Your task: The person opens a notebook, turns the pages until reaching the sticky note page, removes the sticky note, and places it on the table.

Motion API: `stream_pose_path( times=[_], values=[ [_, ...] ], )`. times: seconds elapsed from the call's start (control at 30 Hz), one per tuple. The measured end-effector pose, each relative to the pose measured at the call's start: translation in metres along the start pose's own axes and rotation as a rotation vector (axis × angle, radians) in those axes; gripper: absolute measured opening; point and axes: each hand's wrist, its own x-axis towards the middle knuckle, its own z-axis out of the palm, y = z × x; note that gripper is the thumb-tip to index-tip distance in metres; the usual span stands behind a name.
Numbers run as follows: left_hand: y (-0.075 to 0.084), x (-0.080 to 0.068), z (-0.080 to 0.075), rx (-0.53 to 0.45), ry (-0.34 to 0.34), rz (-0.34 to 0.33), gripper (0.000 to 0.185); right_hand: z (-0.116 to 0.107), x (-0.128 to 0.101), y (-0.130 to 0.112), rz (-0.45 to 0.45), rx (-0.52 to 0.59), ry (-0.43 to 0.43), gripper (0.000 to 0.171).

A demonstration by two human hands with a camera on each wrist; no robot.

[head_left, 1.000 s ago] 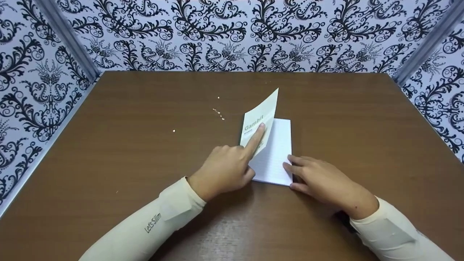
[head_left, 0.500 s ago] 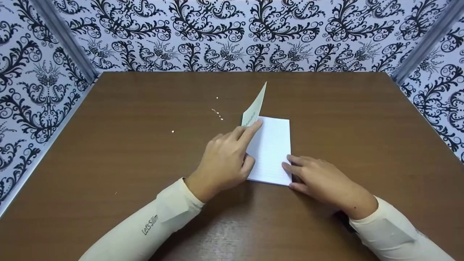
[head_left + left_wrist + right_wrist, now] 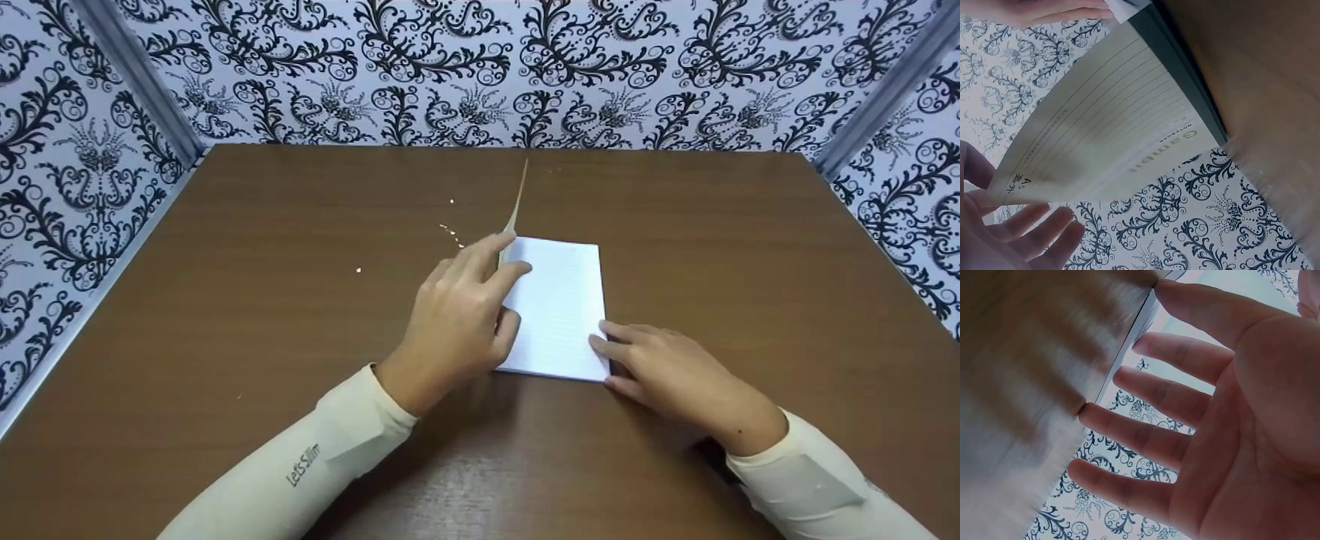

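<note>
A small notebook with white lined pages (image 3: 559,315) lies flat on the brown table. Its pale cover (image 3: 519,199) stands nearly upright along the left side, seen almost edge-on from the head. The left wrist view shows the cover's outer face (image 3: 1100,112) printed "Gambit" and "NOTEBOOK", bowed, with a dark green spine (image 3: 1185,79). My left hand (image 3: 457,315) reaches over the notebook's left side; its extended fingers touch the cover, which hides partly behind them. My right hand (image 3: 667,371) rests its fingertips on the notebook's right edge, fingers (image 3: 1129,433) spread and fairly straight.
Several tiny white crumbs (image 3: 452,234) are scattered on the table (image 3: 285,315) left of the notebook. Black-and-white patterned walls (image 3: 480,75) rise along the back and both sides.
The cover has swung left from leaning over the page to nearly upright, showing more of the lined page. My left hand has shifted slightly left with it; my right hand has stayed in place.
</note>
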Motion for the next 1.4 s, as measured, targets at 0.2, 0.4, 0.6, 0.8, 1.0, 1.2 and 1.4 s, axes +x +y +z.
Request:
stream_pose_path(
  times=[0.2,0.4,0.6,0.8,1.0,1.2,1.4],
  values=[
    [-0.008,0.005,-0.009,0.096,0.038,0.052,0.031,-0.001,0.000,0.000,0.005,0.020,-0.007,0.047],
    [-0.014,0.009,-0.022,0.127,0.055,0.064,0.031,-0.002,0.001,0.000,0.022,0.034,-0.032,0.048],
    [-0.020,0.010,-0.026,0.161,0.056,0.100,0.031,-0.002,0.000,0.002,0.030,0.043,-0.049,0.048],
    [-0.025,0.010,-0.029,0.232,0.018,0.106,0.033,-0.004,0.000,0.003,0.054,0.055,-0.067,0.048],
    [-0.029,0.009,-0.031,0.275,-0.052,0.090,0.035,-0.005,0.001,0.003,0.054,0.061,-0.070,0.047],
    [-0.032,0.007,-0.028,0.314,-0.111,0.059,0.033,-0.005,0.000,0.004,0.054,0.066,-0.072,0.048],
    [-0.036,0.003,-0.027,0.347,-0.248,0.012,0.035,-0.005,0.000,0.003,0.054,0.062,-0.072,0.049]
  ],
)
